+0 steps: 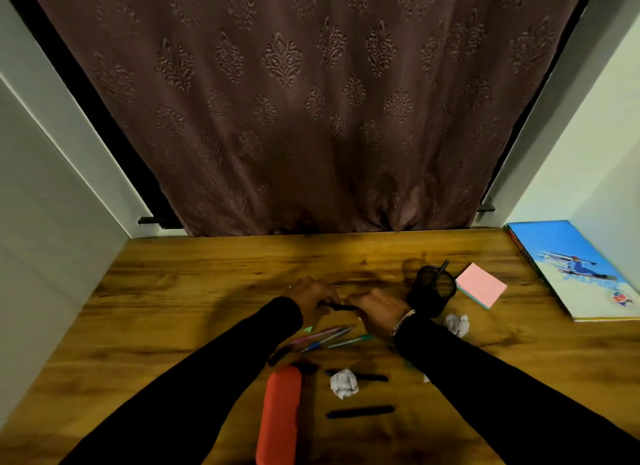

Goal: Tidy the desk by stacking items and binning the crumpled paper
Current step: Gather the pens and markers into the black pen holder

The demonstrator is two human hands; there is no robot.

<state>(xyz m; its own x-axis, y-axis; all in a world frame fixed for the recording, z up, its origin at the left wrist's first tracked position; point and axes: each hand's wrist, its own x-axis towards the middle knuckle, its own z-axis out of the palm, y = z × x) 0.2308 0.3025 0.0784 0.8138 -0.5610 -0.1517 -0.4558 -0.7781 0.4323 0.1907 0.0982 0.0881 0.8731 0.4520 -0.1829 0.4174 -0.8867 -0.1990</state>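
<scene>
Holding one dark pen in two hands over a cluttered desk

Head view. The left hand [311,300] and the right hand [377,308] are meeting above the desk [173,291], each curling its fingers round one end of a dark pen [337,307]. The grip suggests that a cap is being pressed on or pulled off, though blur is hiding the detail. A mesh pen holder [433,288] is standing just beside the right hand with one pen leaning in it, so it is probably waiting to take this pen too. Near it a pink sticky-note pad [481,289] is lying flat, and a blue book [571,270] is lying along the right wall. The crumpled paper is lying unbinned: the far paper ball [457,324] beside the right wrist, the near paper ball [344,383] between the forearms. Coloured pens [325,336], black markers [360,412] and a red case [280,412] are lying loose under the arms. No bin is showing. The book cover is carrying what looks like a skier and some lettering, upside down and too blurred to read.
</scene>
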